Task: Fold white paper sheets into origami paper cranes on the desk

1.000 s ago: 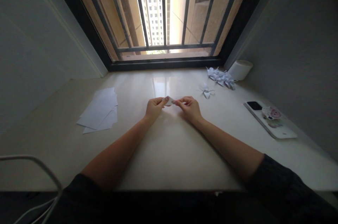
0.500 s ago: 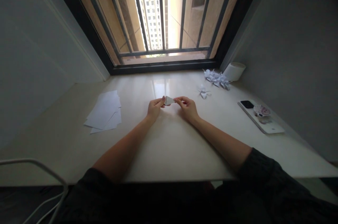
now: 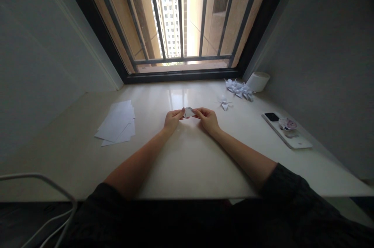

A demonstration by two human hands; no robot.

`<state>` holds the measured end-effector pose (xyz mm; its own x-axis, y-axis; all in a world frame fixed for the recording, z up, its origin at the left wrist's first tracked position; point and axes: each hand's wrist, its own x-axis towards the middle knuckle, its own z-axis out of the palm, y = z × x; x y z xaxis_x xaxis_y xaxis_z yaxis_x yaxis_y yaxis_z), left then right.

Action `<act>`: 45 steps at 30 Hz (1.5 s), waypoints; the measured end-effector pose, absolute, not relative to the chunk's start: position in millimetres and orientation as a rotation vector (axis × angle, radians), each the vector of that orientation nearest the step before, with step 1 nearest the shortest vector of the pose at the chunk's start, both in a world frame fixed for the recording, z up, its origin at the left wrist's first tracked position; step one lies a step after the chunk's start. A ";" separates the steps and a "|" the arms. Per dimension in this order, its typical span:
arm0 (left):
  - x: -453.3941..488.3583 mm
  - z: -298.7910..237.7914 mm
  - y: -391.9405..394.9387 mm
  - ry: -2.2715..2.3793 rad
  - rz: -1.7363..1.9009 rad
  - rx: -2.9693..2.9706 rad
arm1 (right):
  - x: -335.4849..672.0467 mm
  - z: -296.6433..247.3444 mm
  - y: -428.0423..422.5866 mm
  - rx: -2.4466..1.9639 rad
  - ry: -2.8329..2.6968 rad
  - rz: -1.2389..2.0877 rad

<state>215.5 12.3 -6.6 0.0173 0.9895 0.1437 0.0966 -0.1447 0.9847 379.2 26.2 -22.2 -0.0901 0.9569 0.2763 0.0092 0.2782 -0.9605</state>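
A small folded piece of white paper (image 3: 189,113) is held just above the pale sill (image 3: 187,162), in the middle of the head view. My left hand (image 3: 173,119) pinches its left end between thumb and fingers. At the right end, my right hand (image 3: 207,118) grips it the same way. Fingertips cover both ends, so the exact folds are hard to make out. One folded paper crane (image 3: 224,104) lies beyond my right hand, apart from it.
White paper sheets (image 3: 115,123) lie loosely stacked at left. Several folded paper pieces (image 3: 239,89) are heaped at back right beside a white roll (image 3: 258,81). A phone (image 3: 288,130) lies at right. A pale cable (image 3: 37,176) curves at lower left, and a barred window (image 3: 181,76) stands behind.
The folded paper has changed outline, from a tapered shape to a blockier one. My right fingers now cover more of its right end. The whole view has shifted slightly.
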 end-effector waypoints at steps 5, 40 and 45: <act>216.3 -6.8 12.4 1.213 1.268 1.433 | 376.8 -23.0 26.0 -0.963 -1.396 1.080; 215.5 -4.4 10.6 0.979 1.322 1.488 | 385.3 -16.3 24.2 -0.978 -1.546 0.842; 215.2 -5.2 9.7 0.932 1.340 1.480 | 382.3 -13.5 19.0 -0.982 -1.540 0.998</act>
<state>215.2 9.7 -5.2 0.1269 0.9427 0.3085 -0.0382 -0.3062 0.9512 382.3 19.0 -13.5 -0.1576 0.9380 0.3089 0.1014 0.3265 -0.9397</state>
